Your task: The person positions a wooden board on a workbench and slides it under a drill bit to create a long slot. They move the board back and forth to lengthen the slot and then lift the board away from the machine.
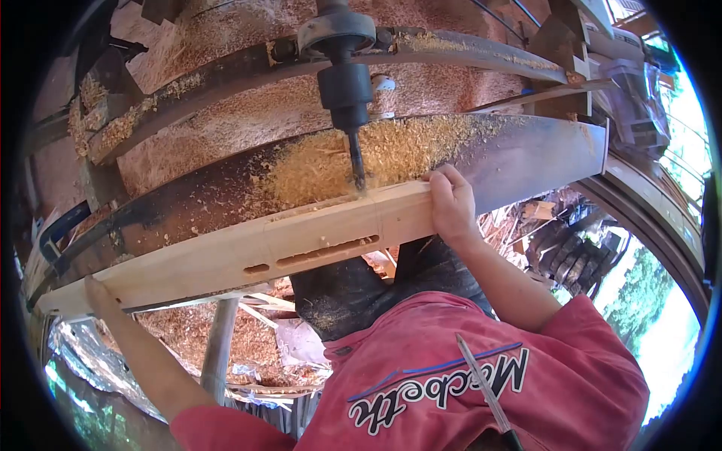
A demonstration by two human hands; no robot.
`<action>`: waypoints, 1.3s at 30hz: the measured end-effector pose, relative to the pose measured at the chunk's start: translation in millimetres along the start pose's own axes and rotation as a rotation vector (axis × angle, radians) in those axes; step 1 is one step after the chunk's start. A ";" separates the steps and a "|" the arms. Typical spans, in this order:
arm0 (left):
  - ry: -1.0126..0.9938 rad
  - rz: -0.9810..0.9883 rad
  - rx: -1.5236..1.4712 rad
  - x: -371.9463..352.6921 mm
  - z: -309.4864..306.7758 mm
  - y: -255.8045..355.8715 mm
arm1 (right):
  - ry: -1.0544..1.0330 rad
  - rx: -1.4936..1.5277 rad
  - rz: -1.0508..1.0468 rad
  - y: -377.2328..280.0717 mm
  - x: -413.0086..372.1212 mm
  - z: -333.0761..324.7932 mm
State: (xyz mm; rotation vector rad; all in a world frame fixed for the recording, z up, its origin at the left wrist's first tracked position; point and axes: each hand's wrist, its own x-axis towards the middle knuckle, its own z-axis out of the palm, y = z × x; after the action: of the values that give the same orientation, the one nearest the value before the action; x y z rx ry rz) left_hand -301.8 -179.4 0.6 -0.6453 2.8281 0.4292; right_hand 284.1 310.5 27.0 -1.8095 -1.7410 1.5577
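Note:
A long pale wooden beam (188,263) lies slanting on the dark metal table (519,161). Its near side has a long slot and a short slot cut in it, and another recess runs along the top. My right hand (453,201) is closed around the beam right of the drill bit (356,159), thumb and fingers over its upper edge. Near the far left end, my left hand (98,295) presses against the beam; its fingers are mostly hidden. The bit hangs from a dark chuck (345,94), its tip at the beam's top edge by the recess.
Wood shavings (406,146) heap around the bit on the table. Behind runs a curved metal rail (466,49) dusted with sawdust. A round post (219,346) stands below left. A thin pointed tool (485,383) with a dark handle appears in front of my red shirt (436,353).

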 end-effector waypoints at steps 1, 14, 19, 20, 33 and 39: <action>0.008 0.009 -0.025 -1.7 -1.5 2.1 | 0.004 -0.049 -0.027 -1.8 -1.2 1.6; -0.064 -0.064 -0.082 -7.7 2.7 30.4 | 0.031 -0.119 -0.116 -24.5 21.9 4.7; 0.011 -0.026 -0.069 -23.2 5.6 35.7 | -0.017 0.026 -0.149 -13.5 24.7 0.7; 0.026 -0.033 -0.069 -32.3 5.7 36.1 | -0.025 0.050 -0.143 -12.2 30.4 -4.2; 0.002 -0.038 -0.262 -183.7 52.0 79.4 | 0.030 0.010 -0.087 30.3 74.9 -110.0; 0.004 -0.021 -0.155 -165.2 46.8 71.1 | 0.067 -0.028 -0.073 29.4 76.5 -107.3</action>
State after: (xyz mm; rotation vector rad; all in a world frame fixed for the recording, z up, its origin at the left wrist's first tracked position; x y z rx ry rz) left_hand -181.7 -38.6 17.1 -0.7056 2.8087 0.6493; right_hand 364.3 417.8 11.3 -1.7679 -1.7861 1.4359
